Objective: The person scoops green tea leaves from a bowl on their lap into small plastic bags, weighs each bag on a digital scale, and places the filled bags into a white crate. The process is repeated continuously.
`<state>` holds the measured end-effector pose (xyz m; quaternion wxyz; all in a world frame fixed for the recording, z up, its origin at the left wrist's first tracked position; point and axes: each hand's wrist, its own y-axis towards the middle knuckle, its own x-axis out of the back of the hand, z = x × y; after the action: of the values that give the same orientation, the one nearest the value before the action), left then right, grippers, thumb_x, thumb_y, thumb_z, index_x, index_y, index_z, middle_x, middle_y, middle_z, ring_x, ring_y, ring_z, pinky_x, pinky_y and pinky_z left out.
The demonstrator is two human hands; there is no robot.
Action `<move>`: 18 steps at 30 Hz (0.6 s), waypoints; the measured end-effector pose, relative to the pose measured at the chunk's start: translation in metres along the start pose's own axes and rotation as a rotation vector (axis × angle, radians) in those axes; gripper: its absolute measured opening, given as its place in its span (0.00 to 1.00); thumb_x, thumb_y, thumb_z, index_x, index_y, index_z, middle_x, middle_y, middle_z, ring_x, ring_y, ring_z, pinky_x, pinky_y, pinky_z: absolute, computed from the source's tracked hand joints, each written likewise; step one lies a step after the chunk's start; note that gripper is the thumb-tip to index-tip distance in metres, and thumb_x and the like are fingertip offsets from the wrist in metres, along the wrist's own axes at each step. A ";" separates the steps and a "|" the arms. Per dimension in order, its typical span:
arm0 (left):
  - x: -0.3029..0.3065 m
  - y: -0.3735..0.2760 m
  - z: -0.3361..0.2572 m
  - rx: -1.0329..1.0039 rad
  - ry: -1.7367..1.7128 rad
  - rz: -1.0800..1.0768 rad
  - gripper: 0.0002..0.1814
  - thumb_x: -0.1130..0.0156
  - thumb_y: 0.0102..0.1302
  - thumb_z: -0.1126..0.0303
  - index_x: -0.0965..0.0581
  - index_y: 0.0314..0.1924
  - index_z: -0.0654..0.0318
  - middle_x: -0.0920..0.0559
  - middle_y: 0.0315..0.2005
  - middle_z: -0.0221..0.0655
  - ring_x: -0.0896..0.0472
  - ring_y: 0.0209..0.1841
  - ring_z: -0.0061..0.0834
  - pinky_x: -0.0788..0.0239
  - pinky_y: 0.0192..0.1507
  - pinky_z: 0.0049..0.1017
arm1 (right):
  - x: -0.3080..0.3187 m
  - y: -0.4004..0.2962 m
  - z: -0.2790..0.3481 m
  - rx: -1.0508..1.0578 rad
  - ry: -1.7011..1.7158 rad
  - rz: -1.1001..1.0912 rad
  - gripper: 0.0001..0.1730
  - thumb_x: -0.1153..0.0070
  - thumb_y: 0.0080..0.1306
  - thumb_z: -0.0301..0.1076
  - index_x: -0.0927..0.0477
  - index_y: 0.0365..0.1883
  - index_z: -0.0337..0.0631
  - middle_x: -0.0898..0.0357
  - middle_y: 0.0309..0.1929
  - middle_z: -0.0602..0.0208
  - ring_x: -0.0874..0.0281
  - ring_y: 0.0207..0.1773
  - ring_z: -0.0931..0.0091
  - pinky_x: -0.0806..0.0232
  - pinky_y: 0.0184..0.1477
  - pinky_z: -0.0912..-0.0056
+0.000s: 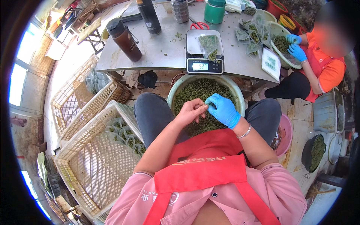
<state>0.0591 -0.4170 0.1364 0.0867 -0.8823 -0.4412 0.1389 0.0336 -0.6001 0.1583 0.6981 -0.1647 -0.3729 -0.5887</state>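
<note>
My bare left hand (194, 111) and my blue-gloved right hand (223, 110) meet at the fingertips above a round tub (241, 104) of small green peppercorn-like berries (202, 87). Fingers of both hands are bent; whatever may be between them is too small to make out. Beyond the tub, a digital kitchen scale (205, 66) stands at the edge of a metal table (168, 50). On its pan lies a clear plastic bag (209, 45) of green berries. Red-handled scissors (199, 26) lie behind the scale.
Plastic crates (92, 168) stand at left, one holding filled bags (123, 132). A brown bottle (123, 39), dark bottle (149, 17) and green jar (215, 12) stand on the table. At right, a co-worker's gloved hands (295, 46) work over another tub (277, 52). A pink basin (287, 135) is beside my knee.
</note>
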 end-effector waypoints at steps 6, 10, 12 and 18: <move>-0.006 -0.005 0.003 -0.140 0.123 -0.084 0.10 0.41 0.65 0.67 0.27 0.29 0.66 0.24 0.18 0.27 0.29 0.18 0.15 0.37 0.21 0.17 | -0.012 -0.002 -0.005 -0.119 0.025 -0.163 0.07 0.44 0.59 0.34 0.24 0.32 0.41 0.24 0.33 0.55 0.24 0.34 0.57 0.31 0.34 0.59; -0.008 -0.009 0.016 -0.320 0.379 -0.055 0.07 0.39 0.61 0.68 0.23 0.33 0.65 0.20 0.21 0.29 0.23 0.21 0.17 0.32 0.24 0.21 | -0.006 0.000 -0.027 -0.388 0.301 -0.074 0.09 0.42 0.61 0.37 0.21 0.34 0.40 0.21 0.32 0.54 0.22 0.34 0.61 0.30 0.36 0.62; -0.008 -0.008 0.008 -0.439 0.696 -0.071 0.11 0.36 0.60 0.62 0.21 0.38 0.61 0.18 0.24 0.32 0.20 0.22 0.25 0.30 0.25 0.26 | 0.003 0.008 -0.032 -0.259 0.219 -0.104 0.10 0.41 0.61 0.36 0.19 0.37 0.40 0.21 0.37 0.55 0.21 0.36 0.62 0.30 0.39 0.64; 0.015 0.012 -0.023 -0.659 1.103 -0.398 0.12 0.35 0.58 0.59 0.20 0.39 0.55 0.17 0.28 0.35 0.18 0.26 0.37 0.26 0.29 0.34 | 0.021 0.059 -0.051 -0.011 -0.123 -0.406 0.15 0.46 0.61 0.28 0.22 0.47 0.41 0.27 0.55 0.54 0.22 0.47 0.61 0.29 0.47 0.63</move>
<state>0.0840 -0.4128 0.1524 0.0495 -0.7063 -0.5059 -0.4928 0.1069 -0.6338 0.1514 0.5402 -0.1259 -0.4370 -0.7081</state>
